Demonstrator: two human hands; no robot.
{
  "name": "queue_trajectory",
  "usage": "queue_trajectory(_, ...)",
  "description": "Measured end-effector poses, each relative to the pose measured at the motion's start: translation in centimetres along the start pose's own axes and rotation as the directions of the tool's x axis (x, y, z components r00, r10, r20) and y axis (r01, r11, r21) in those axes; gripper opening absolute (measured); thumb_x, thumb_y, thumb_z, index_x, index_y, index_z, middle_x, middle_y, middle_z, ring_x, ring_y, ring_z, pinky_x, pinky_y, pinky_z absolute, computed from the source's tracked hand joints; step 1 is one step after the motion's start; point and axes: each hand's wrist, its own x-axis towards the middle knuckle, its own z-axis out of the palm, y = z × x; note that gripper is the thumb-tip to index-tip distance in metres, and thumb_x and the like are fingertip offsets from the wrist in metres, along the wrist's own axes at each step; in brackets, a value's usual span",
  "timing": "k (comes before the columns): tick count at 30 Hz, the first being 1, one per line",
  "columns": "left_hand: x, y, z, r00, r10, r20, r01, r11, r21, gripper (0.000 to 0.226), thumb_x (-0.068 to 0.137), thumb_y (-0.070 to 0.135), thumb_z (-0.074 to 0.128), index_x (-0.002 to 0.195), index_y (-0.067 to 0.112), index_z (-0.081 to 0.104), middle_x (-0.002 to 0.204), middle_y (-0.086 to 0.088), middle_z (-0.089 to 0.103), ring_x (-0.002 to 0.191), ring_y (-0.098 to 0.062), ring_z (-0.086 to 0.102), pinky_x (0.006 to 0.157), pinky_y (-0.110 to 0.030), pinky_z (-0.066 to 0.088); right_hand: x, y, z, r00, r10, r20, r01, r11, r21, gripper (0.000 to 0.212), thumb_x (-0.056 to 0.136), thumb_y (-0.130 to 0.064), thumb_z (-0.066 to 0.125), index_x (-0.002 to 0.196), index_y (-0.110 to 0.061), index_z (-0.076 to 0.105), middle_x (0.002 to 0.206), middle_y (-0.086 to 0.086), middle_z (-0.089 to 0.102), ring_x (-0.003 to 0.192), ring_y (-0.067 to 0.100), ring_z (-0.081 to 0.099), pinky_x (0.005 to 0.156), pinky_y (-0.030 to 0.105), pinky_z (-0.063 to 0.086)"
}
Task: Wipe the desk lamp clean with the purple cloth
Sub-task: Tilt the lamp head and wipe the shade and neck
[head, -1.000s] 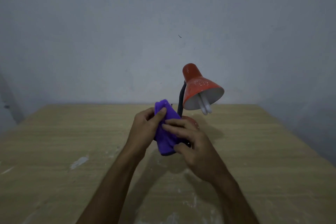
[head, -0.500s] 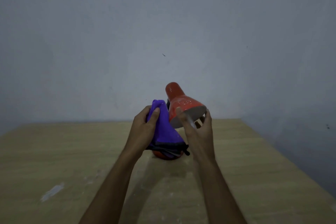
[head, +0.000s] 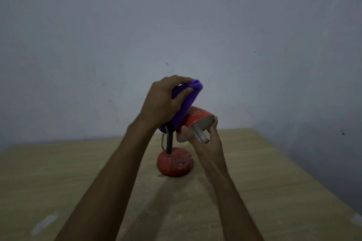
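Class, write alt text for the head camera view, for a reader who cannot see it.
A person's left hand presses a purple cloth over the top of a red desk lamp's shade, while the right hand steadies the shade's rim beside the bulb. The lamp's speckled red base sits on a wooden table before a plain grey wall.

Purple cloth point(head: 189, 101), red lamp shade point(head: 197, 118) and red base point(head: 175, 163) both speckled with white, black neck point(head: 168, 142), pale wood-grain worktop point(head: 254, 182), grey-blue wall point(head: 98, 35).
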Motion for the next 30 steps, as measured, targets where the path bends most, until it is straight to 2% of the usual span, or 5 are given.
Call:
queue_trajectory(4,2.4,1.1,1.4,0.919,0.114,0.378,-0.168,0.979,0.114,0.033,0.105,0.031,0.061,0.135,0.019,0.068,0.128,0.000,0.071,0.107,-0.011,0.054,0.086,-0.023,0.044,0.3,1.0,0.1,1.000,0.000,0.010,0.000,1.000,-0.021,0.113,0.080,-0.064,0.077,0.165,-0.039,0.006,0.140,-0.016,0.047,0.133,0.016,0.053,0.104,0.052,0.054)
queue_trajectory(9,2.6,1.7,2.6,0.815,0.050,0.577,-0.172,0.972,0.159,0.049,0.099,0.052,0.044,0.127,0.023,0.074,0.129,0.009,0.068,0.110,-0.014,0.049,0.093,-0.032,0.045,0.3,1.8,0.1,1.000,-0.016,0.007,0.016,1.000,-0.002,0.094,0.071,-0.070,0.081,0.151,-0.043,0.040,0.133,-0.018,0.058,0.121,0.012,0.063,0.097,0.044,0.059)
queue_trajectory(16,2.4,1.2,2.1,0.801,0.166,0.575,-0.186,0.982,-0.024,0.025,0.102,0.039,0.063,0.113,0.025,0.080,0.113,0.013,0.063,0.099,-0.007,0.060,0.086,-0.020,0.048,0.4,1.2,0.1,0.998,-0.051,0.020,0.051,0.999,-0.002,0.066,0.079,-0.056,0.077,0.136,-0.036,0.052,0.131,0.000,0.057,0.103,-0.011,0.059,0.066,0.004,0.049)
queue_trajectory(26,1.2,-1.6,-3.4,0.938,-0.032,0.345,0.025,0.999,0.025,0.022,0.103,0.039,0.061,0.119,0.027,0.072,0.110,0.016,0.066,0.098,-0.003,0.065,0.078,-0.020,0.052,1.4,2.6,0.0,1.000,-0.018,-0.006,0.017,0.994,-0.112,0.134,0.062,-0.087,0.070,0.165,-0.038,-0.001,0.148,-0.003,0.046,0.129,0.013,0.055,0.082,0.016,0.049)
queue_trajectory(30,2.6,-0.4,-1.5,0.948,0.021,0.319,-0.003,0.998,-0.055,0.026,0.104,0.039,0.061,0.122,0.025,0.073,0.120,0.014,0.066,0.104,-0.005,0.063,0.083,-0.018,0.050,1.0,2.0,0.5,1.000,0.018,-0.015,-0.019,0.998,-0.053,0.119,0.067,-0.097,0.050,0.164,-0.042,0.007,0.148,-0.005,0.045,0.130,0.016,0.054,0.098,0.032,0.054)
